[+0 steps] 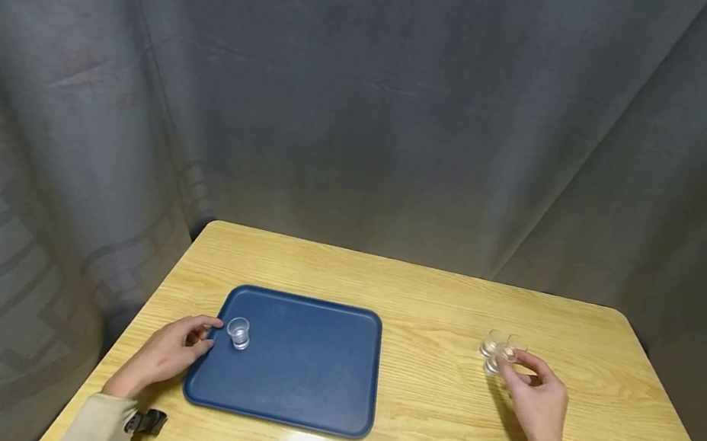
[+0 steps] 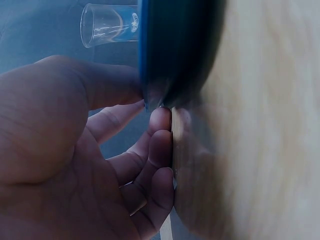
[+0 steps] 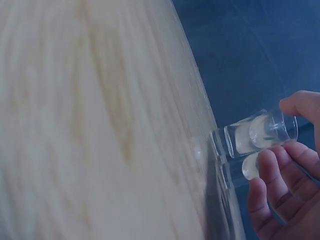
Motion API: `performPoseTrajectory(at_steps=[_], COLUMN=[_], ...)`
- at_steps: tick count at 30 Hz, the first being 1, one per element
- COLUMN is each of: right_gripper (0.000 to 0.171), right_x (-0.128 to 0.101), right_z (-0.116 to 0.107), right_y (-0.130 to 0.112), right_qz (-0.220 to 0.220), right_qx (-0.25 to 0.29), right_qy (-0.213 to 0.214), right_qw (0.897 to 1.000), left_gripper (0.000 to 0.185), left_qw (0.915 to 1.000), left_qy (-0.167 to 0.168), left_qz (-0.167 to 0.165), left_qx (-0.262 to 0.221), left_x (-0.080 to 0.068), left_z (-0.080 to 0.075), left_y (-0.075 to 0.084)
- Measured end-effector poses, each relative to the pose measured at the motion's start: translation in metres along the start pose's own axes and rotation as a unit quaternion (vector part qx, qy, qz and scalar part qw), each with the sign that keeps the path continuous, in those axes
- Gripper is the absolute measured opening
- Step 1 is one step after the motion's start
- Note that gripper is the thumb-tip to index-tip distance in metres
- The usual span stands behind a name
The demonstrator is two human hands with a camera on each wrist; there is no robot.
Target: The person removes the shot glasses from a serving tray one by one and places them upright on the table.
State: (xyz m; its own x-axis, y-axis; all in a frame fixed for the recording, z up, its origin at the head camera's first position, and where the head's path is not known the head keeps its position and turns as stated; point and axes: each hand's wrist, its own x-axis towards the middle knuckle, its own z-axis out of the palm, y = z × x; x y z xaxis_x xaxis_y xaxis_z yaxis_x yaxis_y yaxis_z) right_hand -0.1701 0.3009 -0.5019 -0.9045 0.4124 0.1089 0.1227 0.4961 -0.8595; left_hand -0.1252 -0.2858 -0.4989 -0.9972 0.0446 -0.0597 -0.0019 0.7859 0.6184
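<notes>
One wooden worktop [image 1: 422, 401] fills the lower part of my head feed, a blue tray [image 1: 302, 367] lying toward its left edge. At the tray's left rim I have the left hand [image 1: 169, 349], fingers loosely bent and touching it; whether they grip, I cannot tell. The right hand [image 1: 539, 404] is between the tray and the worktop's right edge, and on its wrist feed I see thumb and fingers pinching a clear glass [image 3: 260, 132] near the rim. Other clear glasses [image 1: 492, 341] cluster just beside those fingertips. A lone small glass [image 1: 239, 335] stands upright inside the tray's left edge, near the left fingertips.
</notes>
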Motion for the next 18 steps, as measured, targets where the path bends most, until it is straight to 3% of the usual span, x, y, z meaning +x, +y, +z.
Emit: performPoseTrajectory(at_steps=[18], right_gripper=[0.047], right_x=[0.0003], right_z=[-0.0015], right_y=[0.0022], right_qz=[0.019], right_qx=[-0.010], right_qy=[0.006], right_qw=[1.000], left_gripper=[0.032], left_qw=[1.0000], left_qy=[-0.002], left_qz=[-0.002], left_qx=[0.000], left_x=[0.0000], left_z=[-0.0001], left_y=[0.0000])
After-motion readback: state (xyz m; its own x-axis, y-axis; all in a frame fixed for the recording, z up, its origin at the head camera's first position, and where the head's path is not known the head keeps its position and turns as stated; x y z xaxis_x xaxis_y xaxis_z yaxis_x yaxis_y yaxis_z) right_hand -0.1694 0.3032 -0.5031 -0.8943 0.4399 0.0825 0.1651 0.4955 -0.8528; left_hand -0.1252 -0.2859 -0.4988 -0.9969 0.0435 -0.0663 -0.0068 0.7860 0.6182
